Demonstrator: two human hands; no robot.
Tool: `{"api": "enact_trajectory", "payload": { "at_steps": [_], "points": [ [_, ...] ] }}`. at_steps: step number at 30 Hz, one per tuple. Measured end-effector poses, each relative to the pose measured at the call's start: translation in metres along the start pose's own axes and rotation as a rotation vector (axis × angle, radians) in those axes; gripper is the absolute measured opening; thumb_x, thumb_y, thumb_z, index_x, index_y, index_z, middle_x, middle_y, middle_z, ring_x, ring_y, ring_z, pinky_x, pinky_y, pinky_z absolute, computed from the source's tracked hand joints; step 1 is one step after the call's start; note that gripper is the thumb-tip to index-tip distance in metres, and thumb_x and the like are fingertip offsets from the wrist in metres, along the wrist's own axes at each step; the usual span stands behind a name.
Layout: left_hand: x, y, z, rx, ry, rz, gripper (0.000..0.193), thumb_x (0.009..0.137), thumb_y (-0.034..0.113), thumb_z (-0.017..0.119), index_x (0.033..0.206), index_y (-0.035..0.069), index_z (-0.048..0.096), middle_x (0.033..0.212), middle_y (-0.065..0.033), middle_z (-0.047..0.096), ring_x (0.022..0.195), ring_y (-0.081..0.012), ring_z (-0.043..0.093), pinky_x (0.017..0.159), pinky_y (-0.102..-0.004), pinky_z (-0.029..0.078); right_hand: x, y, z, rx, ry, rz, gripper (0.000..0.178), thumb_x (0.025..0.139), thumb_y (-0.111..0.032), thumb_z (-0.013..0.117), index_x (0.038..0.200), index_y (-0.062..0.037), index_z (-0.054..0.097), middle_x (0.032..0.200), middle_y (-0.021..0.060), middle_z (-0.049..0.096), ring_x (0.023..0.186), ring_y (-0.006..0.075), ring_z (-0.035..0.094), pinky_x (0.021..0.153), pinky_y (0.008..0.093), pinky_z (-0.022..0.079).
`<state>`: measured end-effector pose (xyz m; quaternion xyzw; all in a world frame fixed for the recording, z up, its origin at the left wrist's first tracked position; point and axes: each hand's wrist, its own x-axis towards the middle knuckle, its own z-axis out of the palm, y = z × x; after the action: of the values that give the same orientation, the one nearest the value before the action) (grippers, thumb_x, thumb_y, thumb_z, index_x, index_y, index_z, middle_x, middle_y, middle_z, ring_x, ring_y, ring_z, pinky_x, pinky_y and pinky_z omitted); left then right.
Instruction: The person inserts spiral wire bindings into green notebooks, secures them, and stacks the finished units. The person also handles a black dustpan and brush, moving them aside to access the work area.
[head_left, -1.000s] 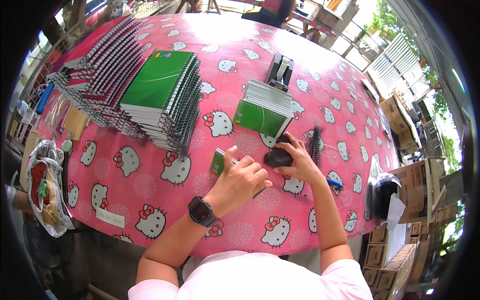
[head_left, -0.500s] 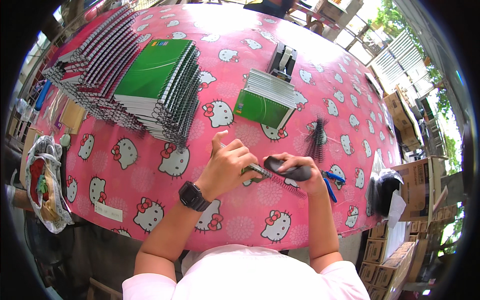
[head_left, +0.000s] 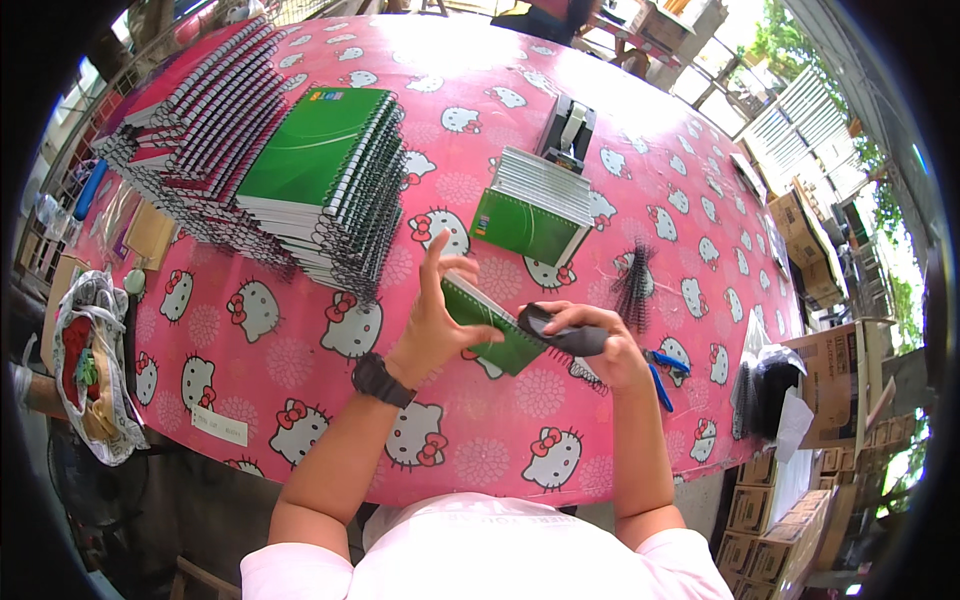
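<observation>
Green notebook [head_left: 516, 352], long axis diagonal, lower end rightward

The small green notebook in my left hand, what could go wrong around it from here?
The thin dark wire coil sticking out past the small green notebook might snag or bend as your hands move. The black rounded tool in your right hand sits right at the notebook's edge, so a slip could crease the cover. The blue-handled pliers lie close beside that hand and might get bumped.
</observation>
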<state>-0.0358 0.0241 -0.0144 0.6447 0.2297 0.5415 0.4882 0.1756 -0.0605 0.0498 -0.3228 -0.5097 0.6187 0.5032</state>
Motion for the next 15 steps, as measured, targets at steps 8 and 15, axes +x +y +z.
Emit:
{"api": "enact_trajectory", "payload": {
  "at_steps": [8,15],
  "points": [
    [0.000,-0.005,-0.007,-0.031,-0.215,-0.188,0.062,0.064,0.010,0.086,0.113,0.009,0.048,0.088,0.0014,0.051,0.079,-0.0071,0.052,0.072,-0.0229,0.045,-0.008,0.006,-0.020,-0.131,0.139,0.018,0.081,0.065,-0.065,0.069,0.104,0.0052,0.063,0.115,0.0167,0.058,0.108,0.0232,0.056,0.096,0.0348,0.040],
    [-0.002,-0.013,-0.001,-0.112,-0.176,-0.169,0.052,0.070,0.010,0.082,0.109,0.008,0.049,0.088,0.0008,0.052,0.073,-0.0064,0.052,0.062,-0.0219,0.045,-0.011,0.009,-0.019,-0.470,0.115,0.308,0.078,0.069,-0.063,0.067,0.105,0.0053,0.063,0.124,0.0190,0.055,0.110,0.0245,0.057,0.097,0.0358,0.041]
  ]
}}
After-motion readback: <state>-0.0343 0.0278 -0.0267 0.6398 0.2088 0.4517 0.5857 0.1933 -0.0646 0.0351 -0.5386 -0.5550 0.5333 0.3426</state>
